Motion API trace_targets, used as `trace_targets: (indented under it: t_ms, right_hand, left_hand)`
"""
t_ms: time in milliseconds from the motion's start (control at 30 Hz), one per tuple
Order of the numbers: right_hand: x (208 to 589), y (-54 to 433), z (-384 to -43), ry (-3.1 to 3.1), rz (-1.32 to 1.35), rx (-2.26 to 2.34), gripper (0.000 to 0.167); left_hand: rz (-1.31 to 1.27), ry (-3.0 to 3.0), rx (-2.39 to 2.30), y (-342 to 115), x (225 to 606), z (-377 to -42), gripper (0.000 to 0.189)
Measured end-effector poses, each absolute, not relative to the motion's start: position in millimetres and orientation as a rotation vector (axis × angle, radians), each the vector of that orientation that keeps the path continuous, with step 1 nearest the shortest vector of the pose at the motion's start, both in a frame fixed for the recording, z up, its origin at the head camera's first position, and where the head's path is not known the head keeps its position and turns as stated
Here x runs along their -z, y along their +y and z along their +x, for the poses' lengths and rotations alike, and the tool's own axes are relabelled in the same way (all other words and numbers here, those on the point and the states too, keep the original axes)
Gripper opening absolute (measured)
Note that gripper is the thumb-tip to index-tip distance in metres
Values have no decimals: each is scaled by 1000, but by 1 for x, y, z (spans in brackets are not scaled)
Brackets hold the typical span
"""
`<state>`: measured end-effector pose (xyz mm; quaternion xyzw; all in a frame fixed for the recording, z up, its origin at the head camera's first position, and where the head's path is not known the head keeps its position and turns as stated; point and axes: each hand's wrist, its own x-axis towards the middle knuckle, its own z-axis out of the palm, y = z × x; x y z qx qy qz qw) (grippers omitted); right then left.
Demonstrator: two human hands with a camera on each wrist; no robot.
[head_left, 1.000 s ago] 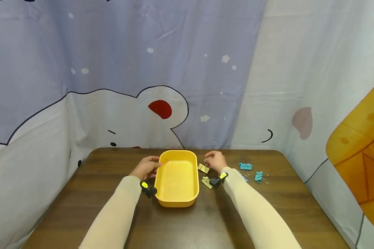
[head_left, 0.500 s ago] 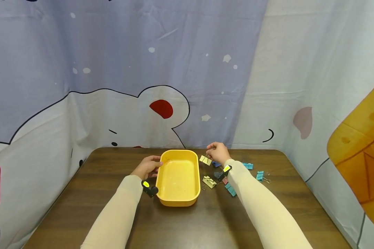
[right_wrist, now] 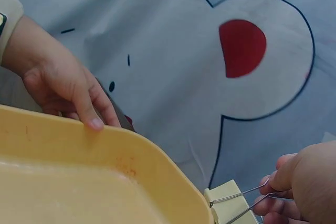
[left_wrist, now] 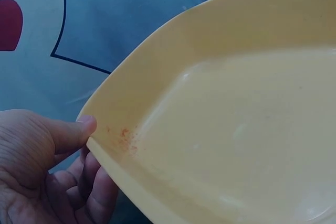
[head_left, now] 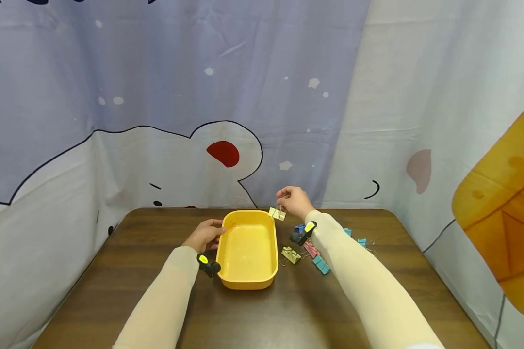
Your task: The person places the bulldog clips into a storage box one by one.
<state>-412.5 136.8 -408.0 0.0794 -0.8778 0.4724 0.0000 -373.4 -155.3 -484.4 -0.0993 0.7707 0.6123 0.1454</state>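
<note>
A yellow rectangular tray [head_left: 247, 281] stands on the table. At its far left corner my left hand [head_left: 202, 236] grips the rim; the left wrist view has the thumb [left_wrist: 83, 128] over the edge and the other fingers curled against the outer wall. My right hand [head_left: 295, 201] pinches a pale yellow binder clip [head_left: 277, 214] by its wire handles. The clip's body hangs at the tray's far right corner. In the right wrist view this binder clip [right_wrist: 231, 199] overlaps the rim's outer side, and I cannot tell if they touch.
Right of the tray lie another yellow binder clip [head_left: 291, 255], a pink one [head_left: 311, 249], a teal one [head_left: 321, 265] and a blue one [head_left: 299, 228]. Further right, teal clips [head_left: 362, 242] are partly hidden by my right sleeve. A printed curtain [head_left: 314, 160] hangs behind the table [head_left: 262, 320].
My right hand has raised the yellow binder clip from among the others and carried it away from me and left, to the tray's far right corner. The left hand and tray have stayed put.
</note>
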Motion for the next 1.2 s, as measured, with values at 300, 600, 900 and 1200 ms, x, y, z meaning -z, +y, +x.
trace_targets:
  t_ms: [300,600,900,1200]
  right_hand:
    - [413,105,-407,-2814,341,-1488,12]
    - [425,81,-405,-2833,407,-1473,11]
    - [442,61,-398,-2867,479,-1431,11]
    - [458,40,-395,-2892,523,-1382,19]
  left_hand:
    - [-300,2219,-1765,-159,487,-371,44]
    - [-310,2229,-1764,-157,487,-370,44]
    - [-308,2237,-1780,-156,488,-369,44]
    - [-309,2245,-1781,-156,492,-369,44]
